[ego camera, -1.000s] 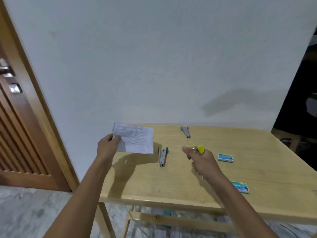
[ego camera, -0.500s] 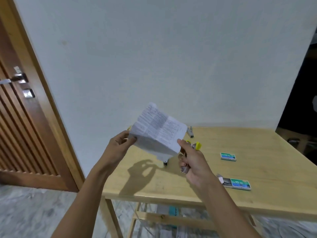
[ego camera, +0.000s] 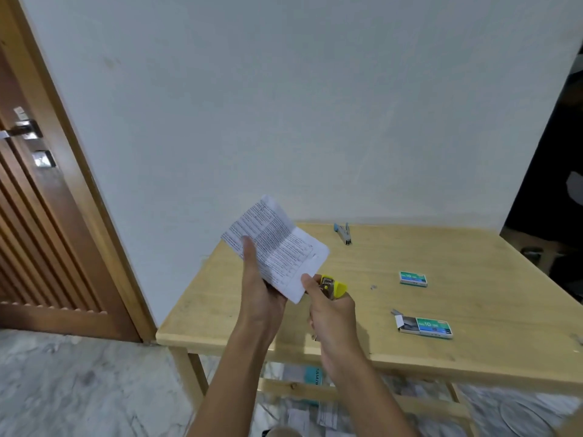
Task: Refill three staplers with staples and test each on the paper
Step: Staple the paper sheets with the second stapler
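My left hand [ego camera: 258, 288] pinches the folded white printed paper sheet [ego camera: 280, 247], thumb on front, fingers behind, held up over the pale wooden table [ego camera: 473, 313]. My right hand [ego camera: 332, 316] is wrapped round the small yellow plastic stapler [ego camera: 335, 287], its nose just beside the sheet's lower corner. Can't tell if the paper's in its mouth yet. So I'm abt at the test step for this one, prob loaded already. The open green staple box [ego camera: 426, 328] lies near me, w/ the closed green staple box [ego camera: 413, 278] further back. The blue-grey metal stapler [ego camera: 343, 234] lies at the far edge; refilled or not, can't tell. 3rd stapler not in view.
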{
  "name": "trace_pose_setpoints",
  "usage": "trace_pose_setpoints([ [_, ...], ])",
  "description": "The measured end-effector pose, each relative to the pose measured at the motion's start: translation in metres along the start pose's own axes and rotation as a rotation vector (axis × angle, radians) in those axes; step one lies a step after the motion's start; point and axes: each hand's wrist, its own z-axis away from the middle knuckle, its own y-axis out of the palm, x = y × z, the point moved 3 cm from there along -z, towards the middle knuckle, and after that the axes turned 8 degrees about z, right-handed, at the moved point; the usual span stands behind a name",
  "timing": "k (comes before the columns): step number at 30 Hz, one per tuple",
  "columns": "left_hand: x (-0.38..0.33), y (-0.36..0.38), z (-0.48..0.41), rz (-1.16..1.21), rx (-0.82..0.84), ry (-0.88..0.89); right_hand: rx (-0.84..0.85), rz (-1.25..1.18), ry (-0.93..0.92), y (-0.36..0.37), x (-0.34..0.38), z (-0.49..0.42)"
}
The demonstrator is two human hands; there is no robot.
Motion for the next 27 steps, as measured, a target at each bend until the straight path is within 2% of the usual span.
trace_pose_setpoints([
  [5,-0.003,-0.019,-0.004,-0.3,-0.063,0.023,-0.017,0.079,-0.056,-0.021,0.001,-0.003],
  [10,-0.008,-0.022,-0.003,-0.498,0.059,-0.07,0.108,0.045,-0.065,-0.037,0.0,-0.013],
  [16,0.013,-0.02,0.005,-0.472,0.173,-0.246,-0.006,0.008,-0.135,-0.042,0.004,-0.012],
  [19,0.026,-0.023,0.011,-0.483,0.172,-0.236,-0.02,0.061,-0.18,-0.042,0.002,-0.013],
  [21,0.029,-0.025,0.009,-0.465,0.141,-0.186,0.021,0.114,-0.208,-0.045,0.0,-0.013],
  [24,0.031,-0.026,0.007,-0.419,0.13,-0.131,0.177,0.239,-0.265,-0.047,-0.001,-0.008],
  [27,0.034,-0.025,0.006,-0.436,0.13,-0.086,0.299,0.34,-0.241,-0.048,-0.004,-0.007],
])
